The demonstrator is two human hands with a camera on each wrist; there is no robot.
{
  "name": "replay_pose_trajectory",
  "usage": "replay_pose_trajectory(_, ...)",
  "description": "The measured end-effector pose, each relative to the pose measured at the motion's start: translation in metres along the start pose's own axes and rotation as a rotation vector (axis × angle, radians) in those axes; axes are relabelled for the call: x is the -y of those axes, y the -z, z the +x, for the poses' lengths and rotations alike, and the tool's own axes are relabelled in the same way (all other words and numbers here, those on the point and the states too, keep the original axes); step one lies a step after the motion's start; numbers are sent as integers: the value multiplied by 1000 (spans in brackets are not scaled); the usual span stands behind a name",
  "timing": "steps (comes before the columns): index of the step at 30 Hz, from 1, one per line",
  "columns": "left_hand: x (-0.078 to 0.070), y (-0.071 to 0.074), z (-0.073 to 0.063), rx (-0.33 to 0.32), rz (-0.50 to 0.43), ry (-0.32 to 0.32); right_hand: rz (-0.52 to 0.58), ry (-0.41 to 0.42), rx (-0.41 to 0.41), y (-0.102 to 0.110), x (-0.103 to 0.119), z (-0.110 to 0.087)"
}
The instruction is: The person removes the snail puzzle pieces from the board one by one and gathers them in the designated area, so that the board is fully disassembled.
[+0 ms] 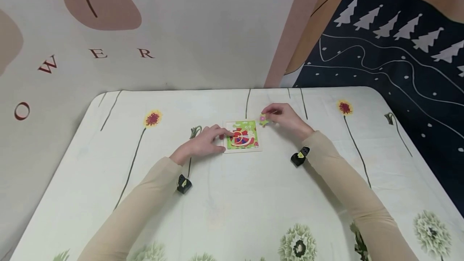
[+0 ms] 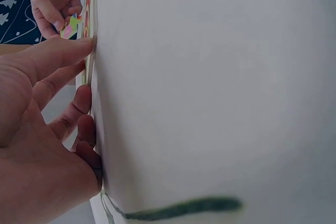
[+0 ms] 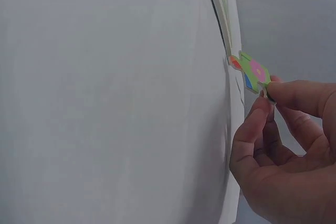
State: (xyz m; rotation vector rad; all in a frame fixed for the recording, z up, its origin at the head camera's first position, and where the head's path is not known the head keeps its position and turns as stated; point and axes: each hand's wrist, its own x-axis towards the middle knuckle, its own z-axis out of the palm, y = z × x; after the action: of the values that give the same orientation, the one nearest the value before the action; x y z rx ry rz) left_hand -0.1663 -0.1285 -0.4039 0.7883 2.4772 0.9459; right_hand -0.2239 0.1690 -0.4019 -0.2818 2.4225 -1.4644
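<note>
A small square puzzle board (image 1: 259,140) with a bright snail picture lies flat on the table, its pale frame showing around the picture. My left hand (image 1: 204,143) rests at its left side, the index finger reaching onto the picture and the thumb by the near left corner. In the left wrist view, the other fingers of the left hand (image 2: 47,124) are bent loosely against the surface. Just right of the board, my right hand (image 1: 287,119) pinches a green puzzle piece (image 3: 255,71) with a pink patch between thumb and fingers, tilted and raised off the table.
A white cloth (image 1: 239,196) printed with flowers and stems covers the table. Black wrist cameras (image 1: 184,184) sit on both wrists. Behind the table's far edge hangs a pale wall cloth (image 1: 203,43) with letters; a dark cloth (image 1: 380,59) with white trees hangs at the right.
</note>
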Motion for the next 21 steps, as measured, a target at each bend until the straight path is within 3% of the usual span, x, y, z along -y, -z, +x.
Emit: replay_pose_trajectory(21,1,0,0,-2,-1,6,-69,-47,-54,19,-9,-2)
